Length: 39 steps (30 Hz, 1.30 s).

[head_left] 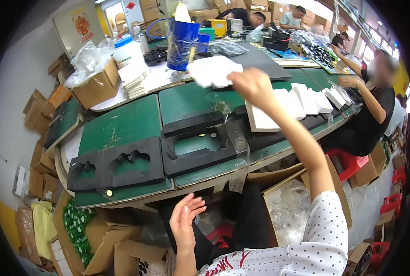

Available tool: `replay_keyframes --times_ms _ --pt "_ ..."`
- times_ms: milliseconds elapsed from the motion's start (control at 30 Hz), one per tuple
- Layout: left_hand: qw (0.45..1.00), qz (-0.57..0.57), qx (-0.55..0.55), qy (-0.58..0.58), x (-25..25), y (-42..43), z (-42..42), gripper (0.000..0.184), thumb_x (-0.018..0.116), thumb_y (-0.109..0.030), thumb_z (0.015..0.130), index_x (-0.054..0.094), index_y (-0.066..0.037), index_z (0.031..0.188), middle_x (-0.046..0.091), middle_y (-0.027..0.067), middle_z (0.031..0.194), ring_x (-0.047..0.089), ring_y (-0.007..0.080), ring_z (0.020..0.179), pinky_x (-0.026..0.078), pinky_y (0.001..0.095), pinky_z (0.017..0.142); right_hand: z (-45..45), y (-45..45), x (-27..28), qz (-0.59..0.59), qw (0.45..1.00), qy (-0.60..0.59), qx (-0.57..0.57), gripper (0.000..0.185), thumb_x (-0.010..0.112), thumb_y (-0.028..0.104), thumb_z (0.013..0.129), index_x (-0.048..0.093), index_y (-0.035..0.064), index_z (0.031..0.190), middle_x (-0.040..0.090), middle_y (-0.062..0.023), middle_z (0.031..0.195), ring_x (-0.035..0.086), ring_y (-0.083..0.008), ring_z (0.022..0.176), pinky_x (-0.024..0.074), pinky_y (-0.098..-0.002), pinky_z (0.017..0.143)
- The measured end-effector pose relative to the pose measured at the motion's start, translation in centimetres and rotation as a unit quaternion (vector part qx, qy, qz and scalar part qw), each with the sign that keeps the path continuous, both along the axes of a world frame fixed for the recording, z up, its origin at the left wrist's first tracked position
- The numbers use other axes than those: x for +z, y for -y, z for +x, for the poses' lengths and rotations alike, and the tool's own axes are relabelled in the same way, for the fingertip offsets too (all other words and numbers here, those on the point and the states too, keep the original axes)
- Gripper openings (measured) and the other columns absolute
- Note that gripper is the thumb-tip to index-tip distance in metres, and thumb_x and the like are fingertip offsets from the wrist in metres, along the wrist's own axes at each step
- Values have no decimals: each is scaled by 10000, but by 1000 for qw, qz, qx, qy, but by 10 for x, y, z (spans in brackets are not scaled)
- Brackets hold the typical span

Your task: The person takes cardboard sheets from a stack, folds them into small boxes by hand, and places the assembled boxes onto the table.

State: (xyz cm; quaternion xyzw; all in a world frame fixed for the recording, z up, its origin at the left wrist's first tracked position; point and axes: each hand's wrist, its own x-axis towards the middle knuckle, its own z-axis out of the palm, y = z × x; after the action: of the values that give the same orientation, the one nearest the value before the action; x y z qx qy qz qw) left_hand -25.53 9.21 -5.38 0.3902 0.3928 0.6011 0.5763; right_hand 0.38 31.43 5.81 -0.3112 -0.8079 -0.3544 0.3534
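My right hand [251,85] is raised over the green table [122,119], its fingers closed on the edge of a white cloth-like piece [214,71]. That piece hangs in front of a blue container [182,46] wrapped in clear film. My left hand [186,216] is held below the table's front edge, fingers apart, with nothing in it. Black foam blocks with cut-outs [136,179] lie along the near edge of the table. To the right of them, white boxes [265,117] stand in a leaning row, under my right forearm.
At the back left is a cardboard box [97,85] beside a white tub with a blue lid [129,53] and stacked white pieces [133,80]. A co-worker [380,96] sits at the right. Open cartons [345,193] stand below the table.
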Motion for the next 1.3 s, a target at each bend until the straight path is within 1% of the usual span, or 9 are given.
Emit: replay_keyframes --times_ms 133,233,367,467,600,933,1067,1167,1300 --pt "988 89 -24 121 -1 1 4 687 437 -386 862 152 29 1328 417 215 1201 446 295 1108 404 394 895 -44 145 -29 -44 979 23 197 185 561 83 648 592 6 814 606 -102 814 592 -199 675 483 -299 590" --pt "997 3 36 74 0 11 2 585 494 -208 847 204 22 1300 422 172 1197 428 258 1124 363 363 921 -62 202 -69 -156 945 22 288 208 586 147 666 584 6 819 599 -88 824 591 -201 794 486 -323 736" --pt "995 5 25 -101 -12 16 -5 429 546 10 792 376 33 1185 516 96 1056 505 152 963 388 280 853 -60 220 -91 -492 819 -10 296 535 619 368 726 482 68 1147 416 -180 1215 383 -307 1155 279 -455 981" --pt "983 0 -25 -180 -15 23 -4 238 579 10 783 528 63 1009 594 69 910 538 95 807 433 229 717 -68 229 -93 -445 885 -120 66 537 668 323 720 478 108 1173 211 -245 1330 273 -405 1206 316 -458 954" --pt "990 25 5 -137 -8 31 7 242 582 0 787 533 64 1016 595 61 912 527 72 805 434 214 706 -81 233 -124 -475 809 -322 125 503 701 137 687 487 120 1142 184 -254 1327 314 -406 1192 338 -423 942" --pt "851 191 -34 -487 -7 30 12 843 627 -200 753 65 -12 1351 318 264 1276 413 358 1126 346 359 923 -79 234 -129 -625 595 -414 290 282 677 143 727 412 60 771 340 -177 1145 233 -338 1244 361 -334 843" --pt "904 159 -40 -394 -9 28 11 717 624 -115 754 197 39 1310 364 243 1218 422 337 1109 368 376 907 -84 241 -117 -596 579 -448 330 253 568 -12 762 403 68 936 263 -230 1296 229 -293 1258 268 -322 937" --pt "988 85 -65 -112 -24 30 5 611 628 -24 731 324 41 1257 444 178 1156 475 251 1047 387 334 883 -87 242 -114 -562 519 -532 363 456 473 -110 760 278 80 1125 133 -268 1370 237 -252 1260 259 -326 971" --pt "995 43 54 -77 -17 36 20 383 619 7 724 490 50 1082 539 121 1007 512 183 968 404 297 845 -106 248 -123 -507 471 -660 293 343 556 -64 754 381 33 1033 390 -231 1228 434 -217 1103 386 -311 881"
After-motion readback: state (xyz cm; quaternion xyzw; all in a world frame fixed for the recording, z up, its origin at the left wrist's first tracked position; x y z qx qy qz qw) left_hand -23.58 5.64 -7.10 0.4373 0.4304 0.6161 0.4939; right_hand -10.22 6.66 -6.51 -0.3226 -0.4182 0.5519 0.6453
